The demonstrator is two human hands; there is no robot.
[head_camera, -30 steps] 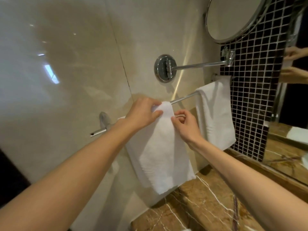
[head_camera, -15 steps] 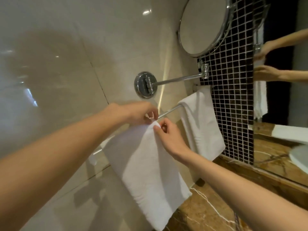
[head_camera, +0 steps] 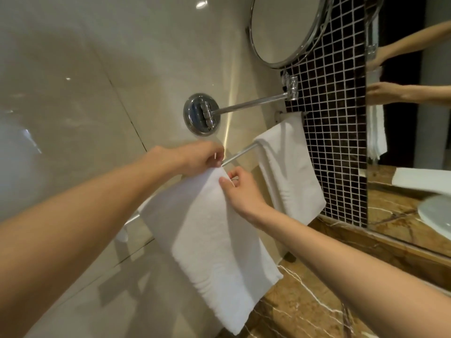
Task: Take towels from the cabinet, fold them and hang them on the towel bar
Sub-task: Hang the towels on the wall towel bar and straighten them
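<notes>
A folded white towel (head_camera: pixel 214 242) hangs over the chrome towel bar (head_camera: pixel 240 154) on the beige wall. My left hand (head_camera: pixel 197 158) grips the towel's top fold at the bar. Just below it, my right hand (head_camera: pixel 240 189) pinches the towel's upper right edge between thumb and fingers. A second folded white towel (head_camera: pixel 290 172) hangs further right on the same bar, apart from the first. Most of the bar under the near towel is hidden.
A round mirror (head_camera: pixel 285 28) on a chrome swing arm (head_camera: pixel 249 106) sticks out above the bar. Dark mosaic tiles (head_camera: pixel 336 142) and a wall mirror (head_camera: pixel 410 118) stand to the right. A brown marble counter (head_camera: pixel 305 303) lies below, with a white basin (head_camera: pixel 436 213) at the right.
The view has swung left and up. Both hands have stayed at the top of the near towel, which now spreads wider along the bar.
</notes>
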